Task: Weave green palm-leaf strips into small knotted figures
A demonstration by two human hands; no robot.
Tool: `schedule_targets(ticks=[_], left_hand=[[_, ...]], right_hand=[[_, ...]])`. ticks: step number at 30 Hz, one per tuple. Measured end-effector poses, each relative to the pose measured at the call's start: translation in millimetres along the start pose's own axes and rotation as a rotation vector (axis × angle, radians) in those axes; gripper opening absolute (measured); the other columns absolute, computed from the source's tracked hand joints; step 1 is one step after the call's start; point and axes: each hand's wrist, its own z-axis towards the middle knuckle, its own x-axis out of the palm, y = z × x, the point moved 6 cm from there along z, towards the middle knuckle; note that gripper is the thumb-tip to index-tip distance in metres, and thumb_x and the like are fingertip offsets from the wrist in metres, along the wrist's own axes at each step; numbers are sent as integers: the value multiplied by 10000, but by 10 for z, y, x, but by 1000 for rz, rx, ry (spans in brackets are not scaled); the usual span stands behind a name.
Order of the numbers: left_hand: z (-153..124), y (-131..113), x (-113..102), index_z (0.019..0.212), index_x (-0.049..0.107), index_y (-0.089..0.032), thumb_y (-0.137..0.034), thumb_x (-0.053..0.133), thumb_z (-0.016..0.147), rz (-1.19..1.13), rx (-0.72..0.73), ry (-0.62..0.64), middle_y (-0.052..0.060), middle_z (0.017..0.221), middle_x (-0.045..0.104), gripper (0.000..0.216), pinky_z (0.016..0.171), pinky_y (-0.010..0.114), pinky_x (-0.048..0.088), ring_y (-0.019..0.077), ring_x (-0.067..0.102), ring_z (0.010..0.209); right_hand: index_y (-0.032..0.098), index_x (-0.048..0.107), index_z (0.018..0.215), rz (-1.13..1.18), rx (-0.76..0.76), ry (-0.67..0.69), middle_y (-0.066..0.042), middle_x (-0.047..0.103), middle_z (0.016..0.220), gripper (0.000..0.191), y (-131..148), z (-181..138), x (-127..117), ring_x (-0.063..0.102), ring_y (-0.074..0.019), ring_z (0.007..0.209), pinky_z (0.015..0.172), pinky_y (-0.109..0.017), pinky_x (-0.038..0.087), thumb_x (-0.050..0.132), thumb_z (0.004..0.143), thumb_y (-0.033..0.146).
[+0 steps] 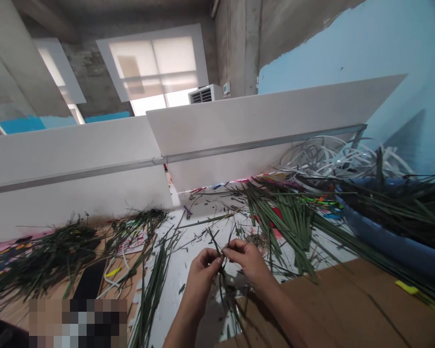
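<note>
Long thin green leaf strips (223, 282) cross between my two hands, some ends pointing up and others hanging below. My left hand (206, 266) pinches them between thumb and fingers. Close beside it, almost touching, my right hand (244, 258) also pinches the strips at the crossing. The exact spot where they meet is small and partly hidden by the fingertips. To the right of my hands lies a fanned pile of flat green leaves (293, 224). A narrower bundle of leaves (154, 285) stretches along the left side.
A blue tub (369, 237) full of leaves stands at right, with a heap of white plastic strapping (322, 154) behind it. Brown cardboard (333, 309) lies at front right. At left are tangled leaf scraps (58, 251), a black phone (90, 279) and a white cable (110, 270). White panels (246, 128) border the back.
</note>
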Motion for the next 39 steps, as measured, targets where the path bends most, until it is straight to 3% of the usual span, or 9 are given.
schedule_targets(ticks=[8, 16, 21, 24, 29, 36, 39], left_hand=[[41, -54, -106, 702, 648, -171, -379, 836, 650, -22, 53, -97, -5, 706, 617, 285, 724, 266, 421, 159, 538, 717], [55, -72, -127, 732, 636, -178, -389, 820, 683, -40, 76, -100, -19, 690, 595, 285, 702, 251, 407, 140, 516, 684], [56, -103, -152, 723, 593, -194, -409, 792, 695, 73, 80, -100, -20, 677, 602, 295, 602, 247, 373, 132, 491, 613], [24, -144, -136, 776, 596, -197, -426, 745, 737, 122, 63, -80, 27, 826, 692, 276, 565, 250, 364, 137, 533, 611], [1, -138, -115, 792, 580, -191, -434, 718, 768, 50, 21, -58, 56, 848, 725, 281, 596, 258, 397, 156, 603, 654], [30, -90, -171, 786, 579, -188, -438, 766, 731, -18, 10, -101, 25, 759, 698, 317, 615, 257, 397, 135, 559, 614], [25, -98, -169, 775, 587, -188, -445, 788, 705, -27, 3, -107, 18, 722, 695, 334, 615, 256, 402, 135, 559, 605]], right_hand=[[200, 618, 637, 10, -3, -124, 2, 619, 618, 362, -34, 51, -129, 541, -164, 586, 573, -287, 434, 798, 602, 512], [211, 594, 617, 6, -48, -174, -2, 613, 583, 391, 21, 85, -190, 546, -177, 580, 564, -298, 439, 797, 602, 545], [198, 669, 680, -50, -134, -87, 7, 608, 625, 283, 128, 8, -108, 512, -160, 601, 571, -276, 410, 747, 702, 469], [197, 706, 721, -78, -141, -27, 22, 587, 622, 250, 169, -40, -43, 489, -150, 595, 558, -267, 376, 747, 723, 443], [187, 743, 756, 5, -77, 23, 1, 667, 681, 248, 182, -50, 6, 553, -166, 653, 631, -282, 432, 795, 671, 414], [199, 781, 869, 145, 19, 46, -51, 757, 837, 306, 148, -50, -21, 666, -228, 836, 813, -357, 513, 853, 595, 315], [202, 781, 821, 156, 32, 38, -53, 759, 824, 273, 141, -46, -32, 678, -234, 834, 820, -374, 530, 853, 581, 310]])
